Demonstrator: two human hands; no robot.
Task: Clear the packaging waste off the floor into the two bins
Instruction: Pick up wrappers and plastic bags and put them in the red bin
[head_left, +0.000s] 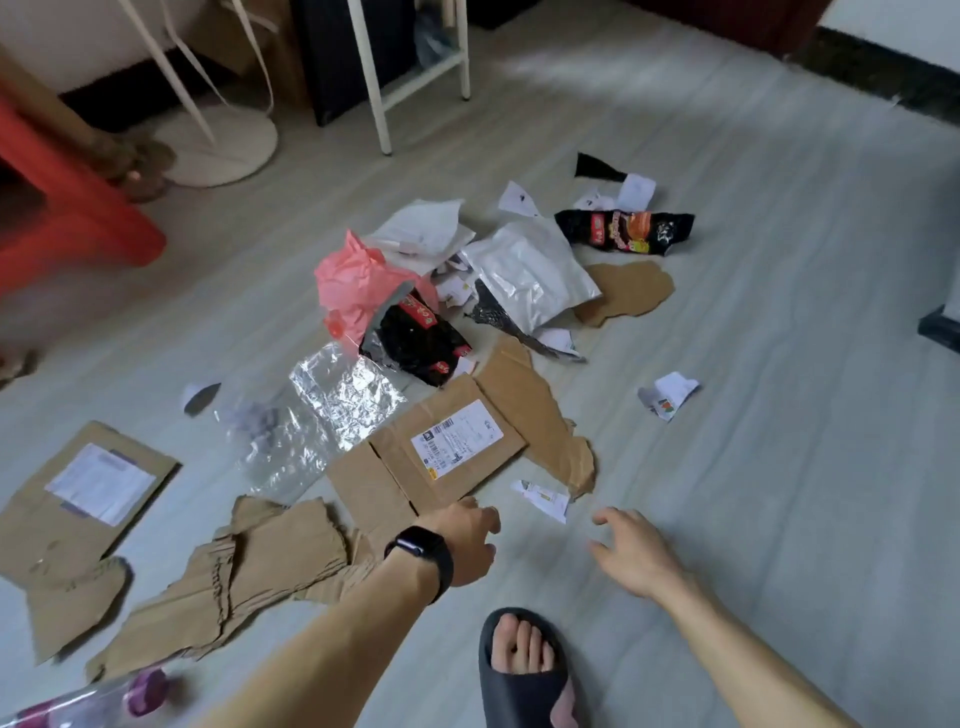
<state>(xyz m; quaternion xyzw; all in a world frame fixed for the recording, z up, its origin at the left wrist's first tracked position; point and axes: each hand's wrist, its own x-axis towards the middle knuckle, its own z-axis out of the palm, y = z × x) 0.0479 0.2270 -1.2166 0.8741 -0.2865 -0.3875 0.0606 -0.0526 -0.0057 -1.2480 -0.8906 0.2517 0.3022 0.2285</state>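
Though half off-frame, blurry purple-capped plastic (104, 699)

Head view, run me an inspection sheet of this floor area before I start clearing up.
Surface: pale floor, strewn with waste.
Job's things: labelled flattened box, torn cardboard, pink bag, black wrapper, foil sheet, white mailer, paper scrap; no bins in view.
Clutter: clear packet with purple parts at the bottom left edge.
Hands: left hand at the box's near edge, right hand spread above the floor; both hold nothing.
Cables: pale strips hang near the stand; cannot tell if they are cables.
Surroundings: red furniture, round stand base, white frame legs, a slippered foot.
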